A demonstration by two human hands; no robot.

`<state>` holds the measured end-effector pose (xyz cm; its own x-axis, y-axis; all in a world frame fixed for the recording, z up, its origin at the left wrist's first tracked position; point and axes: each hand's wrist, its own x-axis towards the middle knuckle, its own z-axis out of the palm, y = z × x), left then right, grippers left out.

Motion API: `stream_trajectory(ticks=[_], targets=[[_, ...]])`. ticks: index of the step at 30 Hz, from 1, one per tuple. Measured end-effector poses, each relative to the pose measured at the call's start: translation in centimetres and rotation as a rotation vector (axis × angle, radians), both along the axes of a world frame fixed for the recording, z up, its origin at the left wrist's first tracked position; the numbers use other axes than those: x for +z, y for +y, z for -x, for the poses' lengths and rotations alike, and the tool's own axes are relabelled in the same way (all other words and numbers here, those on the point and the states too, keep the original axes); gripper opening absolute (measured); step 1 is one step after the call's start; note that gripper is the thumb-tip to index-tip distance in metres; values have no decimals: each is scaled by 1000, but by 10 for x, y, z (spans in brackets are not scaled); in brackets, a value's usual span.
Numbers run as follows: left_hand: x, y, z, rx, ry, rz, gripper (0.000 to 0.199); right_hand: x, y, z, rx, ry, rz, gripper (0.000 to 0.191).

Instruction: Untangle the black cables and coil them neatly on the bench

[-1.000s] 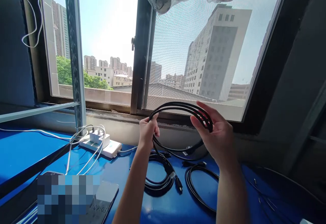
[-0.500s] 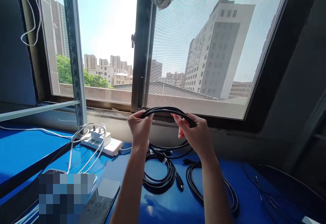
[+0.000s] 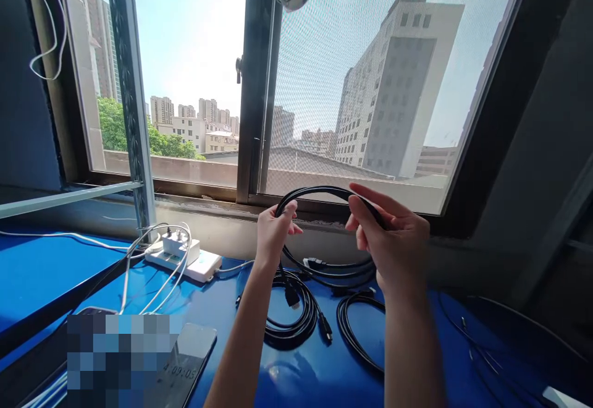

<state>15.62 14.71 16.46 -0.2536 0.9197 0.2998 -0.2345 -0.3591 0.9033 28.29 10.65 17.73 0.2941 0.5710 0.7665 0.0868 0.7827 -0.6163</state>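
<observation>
A coiled black cable [image 3: 319, 190] is held up in front of the window sill, its loop hanging between my hands. My left hand [image 3: 277, 225] is closed round the left side of the coil. On the right side, my right hand [image 3: 389, 229] grips the coil between thumb and fingers, with the index finger stretched along the top. Connector ends of this cable hang below, one near my left wrist. Beneath, a second coiled black cable [image 3: 291, 335] lies on the blue table, and a third coil [image 3: 352, 334] is partly hidden behind my right forearm.
A white power strip [image 3: 204, 266] with plugged-in adapters and white cords sits at the left. A phone [image 3: 194, 346] lies at the lower left, beside a blurred area. Thin cables [image 3: 482, 352] lie at the right. A metal post [image 3: 132, 86] stands before the window [image 3: 252, 86].
Both hands have moved right, the right one further, and they are wider apart. The held coil has opened into a rounder loop, and its connector ends show more clearly.
</observation>
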Motion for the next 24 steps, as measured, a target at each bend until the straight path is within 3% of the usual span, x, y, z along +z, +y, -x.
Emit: stream_trajectory(ticks=[6,10,15,20,24], targets=[[-7,9,-2,-27,-23,81,26,1,3,10,-110,255,-224,20],[-10,12,-1,-109,15,134,41,-1,8,13,-121,289,-272,22],[-6,9,1,-196,-184,130,46,-4,11,8,-141,139,-175,30],[-2,6,4,-118,-339,-17,44,-8,15,-7,-185,-111,24,33],[-1,4,10,-31,-327,-61,36,-9,20,-14,-245,-252,128,37]])
